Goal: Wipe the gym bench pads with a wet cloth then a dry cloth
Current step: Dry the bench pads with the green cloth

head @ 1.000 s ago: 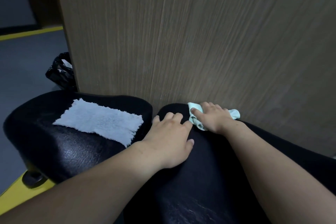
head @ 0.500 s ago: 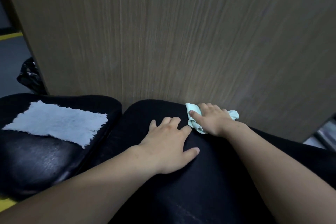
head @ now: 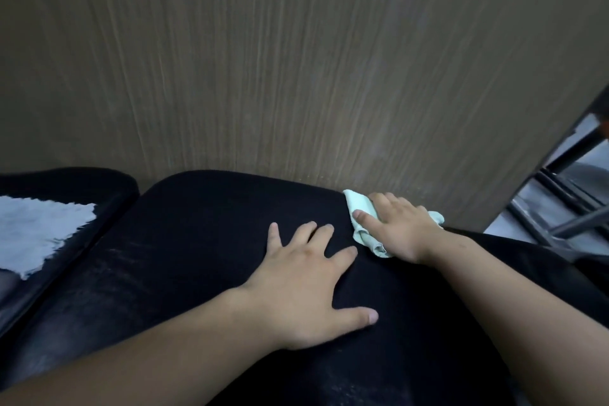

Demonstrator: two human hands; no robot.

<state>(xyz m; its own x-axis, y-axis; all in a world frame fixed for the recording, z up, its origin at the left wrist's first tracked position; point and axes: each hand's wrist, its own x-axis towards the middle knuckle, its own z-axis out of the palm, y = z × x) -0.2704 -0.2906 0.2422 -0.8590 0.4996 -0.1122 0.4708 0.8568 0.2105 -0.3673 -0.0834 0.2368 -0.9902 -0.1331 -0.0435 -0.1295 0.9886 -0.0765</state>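
A long black bench pad (head: 184,260) fills the lower middle of the view. My right hand (head: 400,227) presses a crumpled pale green cloth (head: 361,222) onto the pad's far edge, right against the wooden panel. Flat on the pad beside it lies my left hand (head: 306,280), fingers spread, holding nothing. At the left, a second black pad (head: 66,184) carries a white fluffy cloth (head: 36,234), which lies spread out and untouched.
A tall wood-grain panel (head: 296,59) stands directly behind the bench. Dark metal frame bars (head: 566,204) and grey floor show at the far right, past the panel's edge.
The view has swung to the right, so the left pad and white cloth slid toward the left edge. My right hand with the green cloth has moved rightward along the pad's far edge.
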